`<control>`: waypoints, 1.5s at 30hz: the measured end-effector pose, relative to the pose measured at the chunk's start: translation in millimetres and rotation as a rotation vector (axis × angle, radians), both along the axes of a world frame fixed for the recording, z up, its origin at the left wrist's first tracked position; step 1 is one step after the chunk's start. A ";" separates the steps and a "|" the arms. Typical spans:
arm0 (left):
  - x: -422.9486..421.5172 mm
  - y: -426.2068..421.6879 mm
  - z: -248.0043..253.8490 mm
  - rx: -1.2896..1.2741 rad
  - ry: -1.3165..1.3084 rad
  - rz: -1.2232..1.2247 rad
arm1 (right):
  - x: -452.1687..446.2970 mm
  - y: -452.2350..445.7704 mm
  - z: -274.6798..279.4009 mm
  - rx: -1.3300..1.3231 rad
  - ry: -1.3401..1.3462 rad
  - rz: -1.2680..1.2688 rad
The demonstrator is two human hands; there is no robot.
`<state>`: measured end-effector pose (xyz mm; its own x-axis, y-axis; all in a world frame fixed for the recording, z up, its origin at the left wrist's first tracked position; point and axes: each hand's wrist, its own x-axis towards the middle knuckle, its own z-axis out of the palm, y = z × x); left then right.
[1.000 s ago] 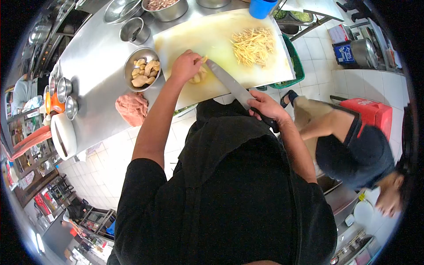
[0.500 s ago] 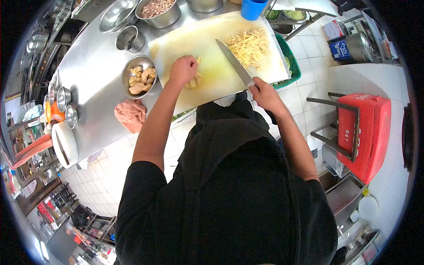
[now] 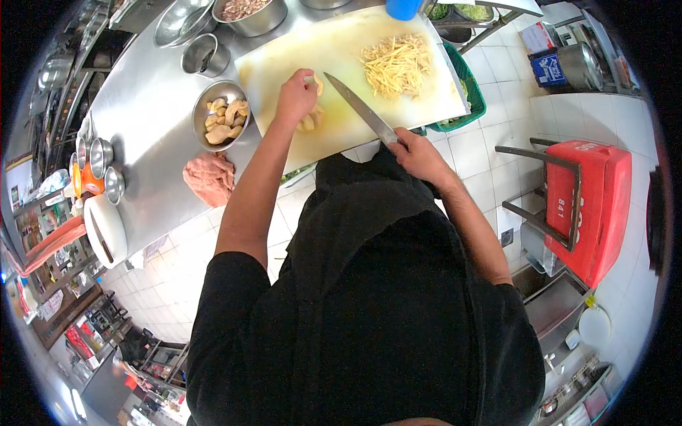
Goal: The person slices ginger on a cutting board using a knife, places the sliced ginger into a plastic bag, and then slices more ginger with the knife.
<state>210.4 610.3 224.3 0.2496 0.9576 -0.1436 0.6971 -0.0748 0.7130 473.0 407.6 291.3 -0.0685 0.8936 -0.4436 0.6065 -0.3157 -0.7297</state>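
The right hand (image 3: 420, 157) grips 1 knife (image 3: 361, 108); the left hand (image 3: 296, 98) pinches 1 yellow piece (image 3: 318, 86) at 1 board (image 3: 298, 53) bearing 1 strip pile (image 3: 396, 67).

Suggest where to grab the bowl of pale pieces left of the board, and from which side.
Likely the rim of the steel bowl, coming from the left: its round edge faces counter there, while the cutting board crowds its right. Upright, mouth up: thumb over the rim should work.
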 end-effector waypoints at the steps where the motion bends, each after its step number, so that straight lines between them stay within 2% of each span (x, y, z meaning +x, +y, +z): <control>1: 2.1 -0.3 -0.9 -0.008 -0.012 0.007 | -1.3 -1.0 0.8 0.003 0.005 0.002; 5: 7.0 -4.5 3.1 -0.058 -0.025 0.034 | -1.9 -2.4 4.8 0.030 -0.026 0.006; 8: 1.3 -9.0 16.5 0.021 0.123 -0.010 | -0.8 -2.8 7.6 0.076 -0.080 0.008; 11: -4.9 -12.0 25.9 -0.014 0.180 -0.035 | 0.6 -6.6 -4.6 0.131 -0.118 0.005; 14: -14.1 -10.0 18.7 0.222 0.190 -0.185 | 0.1 -7.0 -5.9 0.131 -0.108 0.003; 17: -24.1 -1.5 -3.3 0.613 0.065 -0.378 | 1.0 -7.8 -8.9 0.156 -0.099 0.001; 20: -22.8 2.1 0.8 0.499 0.086 -0.488 | 1.8 -7.9 -4.0 0.132 -0.085 -0.021; 25: -2.2 -11.5 3.5 0.352 0.093 -0.384 | 7.2 -11.4 4.3 0.063 -0.033 -0.110; 29: 20.3 -34.6 10.8 0.311 0.108 -0.352 | 14.3 -17.9 1.6 0.072 -0.123 -0.084; 34: 19.6 -34.4 0.4 0.353 0.026 -0.311 | 9.7 -20.1 -9.3 0.084 -0.272 -0.020; 45: 8.8 -26.7 2.8 0.443 0.090 -0.371 | -1.5 -12.3 8.2 0.037 -0.308 0.039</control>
<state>219.2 583.6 227.1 0.5853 0.7819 0.2147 0.6236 -0.6033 0.4971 471.5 395.3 299.4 0.0298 0.9090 -0.4157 0.8121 -0.2645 -0.5201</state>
